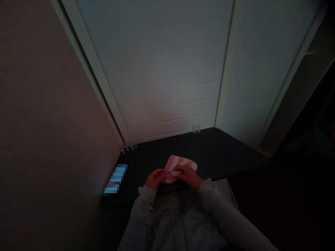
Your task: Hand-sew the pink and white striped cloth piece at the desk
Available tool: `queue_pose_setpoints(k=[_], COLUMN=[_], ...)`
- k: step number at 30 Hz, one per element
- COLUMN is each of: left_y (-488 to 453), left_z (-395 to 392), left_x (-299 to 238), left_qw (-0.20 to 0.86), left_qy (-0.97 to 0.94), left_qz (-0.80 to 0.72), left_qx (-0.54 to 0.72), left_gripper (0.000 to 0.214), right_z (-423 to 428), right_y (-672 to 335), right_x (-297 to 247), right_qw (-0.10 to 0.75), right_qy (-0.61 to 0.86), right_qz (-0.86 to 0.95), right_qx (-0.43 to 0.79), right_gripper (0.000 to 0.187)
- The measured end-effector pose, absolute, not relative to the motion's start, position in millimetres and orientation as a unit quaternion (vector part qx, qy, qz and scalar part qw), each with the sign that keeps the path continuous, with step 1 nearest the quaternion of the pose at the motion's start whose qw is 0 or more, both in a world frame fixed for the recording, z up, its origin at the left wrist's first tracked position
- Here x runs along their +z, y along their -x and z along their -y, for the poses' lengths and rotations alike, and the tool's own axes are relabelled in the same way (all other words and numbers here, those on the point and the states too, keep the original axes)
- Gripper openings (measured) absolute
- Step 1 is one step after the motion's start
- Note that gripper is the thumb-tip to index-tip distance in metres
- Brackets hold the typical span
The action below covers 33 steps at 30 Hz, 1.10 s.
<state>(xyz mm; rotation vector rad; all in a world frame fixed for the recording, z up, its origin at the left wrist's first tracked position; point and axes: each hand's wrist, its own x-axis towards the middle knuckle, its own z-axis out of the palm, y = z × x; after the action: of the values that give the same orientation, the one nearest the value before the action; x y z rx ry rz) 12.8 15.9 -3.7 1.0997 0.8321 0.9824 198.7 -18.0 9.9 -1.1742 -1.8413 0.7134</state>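
Observation:
A pink-and-white striped piece of soft fabric, which looks like a small sock (180, 160), is held just above the front part of a dark tabletop (206, 148). My left hand (156, 178) pinches its left end between thumb and fingers. Fingers of my right hand (188, 175) are closed on the near side of the sock, where the cloth is bunched. Its rounded end points to the right, beyond my right fingers. Dim light hides the finer detail between the fingertips.
On the left of the tabletop lies a bright, pixelated rectangular screen (115, 179). Small shiny clear ornaments stand along the back edge, at the left corner (128, 147) and centre (196, 128). White panels (157, 52) rise behind. A pale flat object (225, 190) sits beside my right forearm.

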Motion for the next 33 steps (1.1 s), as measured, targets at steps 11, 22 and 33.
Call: queue_pose_setpoints(k=[11, 22, 33], left_y=[-6, -17, -17], left_z=[-19, -20, -17], left_x=[-7, -6, 0], left_qw=[0.632, 0.627, 0.596], left_qy=[-0.558, -0.492, -0.558], left_qz=[-0.334, -0.414, -0.432], left_qx=[0.421, 0.439, 0.382], left_gripper=[0.04, 0.039, 0.038], right_z=[15, 16, 13], right_y=[-199, -199, -199], right_x=[3, 6, 4], right_qw=[0.416, 0.422, 0.428], right_qy=[0.463, 0.467, 0.477], right_qz=[0.728, 0.729, 0.713], right_qx=[0.287, 0.271, 0.284], right_gripper=[0.016, 0.013, 0.012])
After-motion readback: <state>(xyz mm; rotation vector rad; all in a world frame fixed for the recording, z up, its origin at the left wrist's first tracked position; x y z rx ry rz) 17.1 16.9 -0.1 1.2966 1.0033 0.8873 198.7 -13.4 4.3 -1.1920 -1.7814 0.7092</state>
